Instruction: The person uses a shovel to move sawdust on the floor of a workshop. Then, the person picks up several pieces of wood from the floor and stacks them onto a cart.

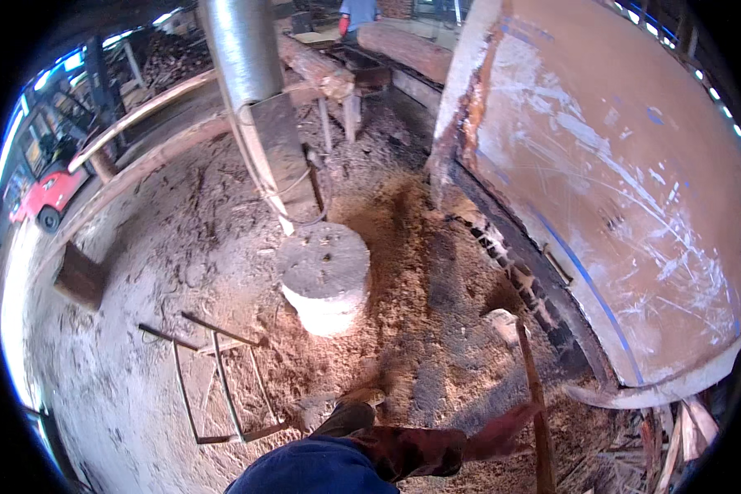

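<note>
My left arm, in a blue sleeve [313, 468] and a long dark-red glove, stretches across the lower middle to the right. My left hand [498, 435] is at a long wooden handle [538, 412], and its fingers appear closed round it. The handle rises from the lower edge. A pale, flat piece [503, 324], which may be the tool's head, lies at its far end on the sawdust. I do not see my right hand. Below my arm's upper side, a trouser leg and shoe [362, 400] show on the ground.
A huge slab-like panel [601, 189] leans at the right, with split wood [667, 440] below. Ahead stands a round pale block [325, 267] beneath a metal cylinder [243, 49]. A metal frame [222, 379] lies left. Logs [403, 51], a red vehicle [49, 193] and a person [359, 12] are farther off.
</note>
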Action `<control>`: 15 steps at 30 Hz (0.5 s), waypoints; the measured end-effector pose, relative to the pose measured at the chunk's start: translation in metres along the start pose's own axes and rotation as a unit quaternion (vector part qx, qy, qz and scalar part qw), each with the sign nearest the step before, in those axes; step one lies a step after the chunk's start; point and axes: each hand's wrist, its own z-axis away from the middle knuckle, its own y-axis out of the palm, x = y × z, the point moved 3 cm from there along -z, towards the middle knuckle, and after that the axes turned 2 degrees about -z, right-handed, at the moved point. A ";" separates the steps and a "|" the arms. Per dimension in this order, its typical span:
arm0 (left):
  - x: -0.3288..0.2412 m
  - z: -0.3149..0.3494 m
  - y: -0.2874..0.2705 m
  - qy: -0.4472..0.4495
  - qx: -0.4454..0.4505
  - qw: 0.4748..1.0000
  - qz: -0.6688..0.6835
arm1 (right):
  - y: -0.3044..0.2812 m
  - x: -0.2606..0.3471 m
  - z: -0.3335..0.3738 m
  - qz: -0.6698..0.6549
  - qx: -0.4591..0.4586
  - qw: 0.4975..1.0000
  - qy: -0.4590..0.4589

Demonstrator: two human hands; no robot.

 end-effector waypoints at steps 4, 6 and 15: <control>-0.057 0.005 -0.015 0.067 -0.022 0.997 -0.039 | 0.015 0.035 -0.014 0.051 -0.010 0.990 -0.128; -0.070 0.013 -0.019 0.089 -0.050 0.994 -0.034 | 0.027 0.051 -0.018 0.067 0.019 0.987 -0.146; -0.010 0.063 -0.011 0.143 -0.118 0.978 0.100 | 0.078 0.082 -0.007 0.110 0.164 0.948 -0.248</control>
